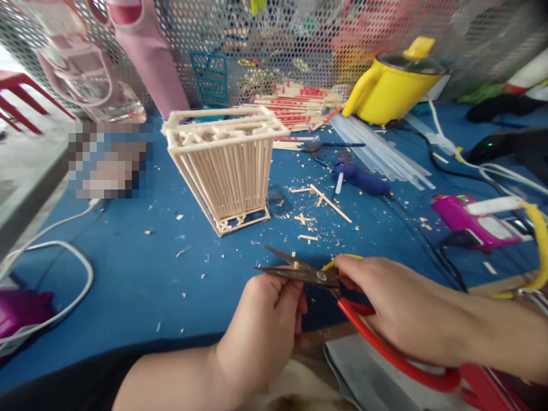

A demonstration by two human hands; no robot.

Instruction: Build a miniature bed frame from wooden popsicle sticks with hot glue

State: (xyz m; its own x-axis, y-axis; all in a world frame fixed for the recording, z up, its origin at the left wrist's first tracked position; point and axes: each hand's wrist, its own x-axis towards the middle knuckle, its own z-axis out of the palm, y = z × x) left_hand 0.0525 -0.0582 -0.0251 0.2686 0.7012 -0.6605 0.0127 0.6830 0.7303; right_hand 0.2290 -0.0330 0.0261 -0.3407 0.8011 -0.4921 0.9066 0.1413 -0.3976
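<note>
My right hand point(398, 297) grips a pair of scissors point(319, 276) with red handles, their blades parted and pointing left. Between the blades shows the tip of a thin wooden stick point(295, 265). My left hand point(268, 325) is closed right below the blades, pinching that stick; most of it is hidden by my fingers. Beyond my hands stands an upright frame of glued wooden sticks point(231, 171), with a row of close-set sticks down one side. Cut stick pieces point(329, 202) and small crumbs lie to its right.
A blue glue gun point(362, 178), clear glue sticks point(381, 148) and red-marked chopsticks point(295, 105) lie toward the back. Pliers point(314, 149) lie near them. A yellow pot point(394, 85) stands at back right, pink bottles point(148, 57) at back left. Cables cross both sides of the blue table point(141, 274).
</note>
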